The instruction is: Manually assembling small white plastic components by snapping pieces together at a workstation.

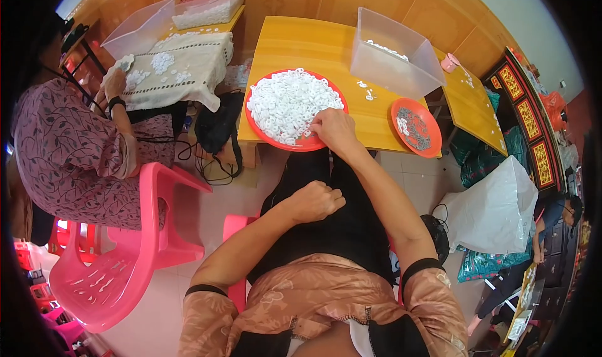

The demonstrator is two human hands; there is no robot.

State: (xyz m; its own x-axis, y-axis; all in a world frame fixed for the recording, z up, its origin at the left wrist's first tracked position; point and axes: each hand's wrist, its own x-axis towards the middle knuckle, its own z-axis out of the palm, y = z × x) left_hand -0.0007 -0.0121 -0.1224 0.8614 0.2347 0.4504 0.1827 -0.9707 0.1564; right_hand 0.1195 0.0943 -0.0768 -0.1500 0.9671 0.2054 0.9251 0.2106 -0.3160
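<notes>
A round red tray [316,144] heaped with several small white plastic rings [285,103] sits on the near edge of a yellow table [307,43]. My right hand [333,130] reaches into the tray's near right side, fingers curled among the rings; what it pinches is hidden. My left hand [315,201] rests over my lap as a closed fist, with nothing visible in it. A smaller red dish [414,128] of dark grey small parts lies to the right of my right hand.
A clear plastic bin [392,53] with a few white pieces stands at the back of the table. A person in a patterned top [69,150] sits on a pink chair [125,256] at left, working at a cloth-covered table [182,65]. A white sack [495,209] lies right.
</notes>
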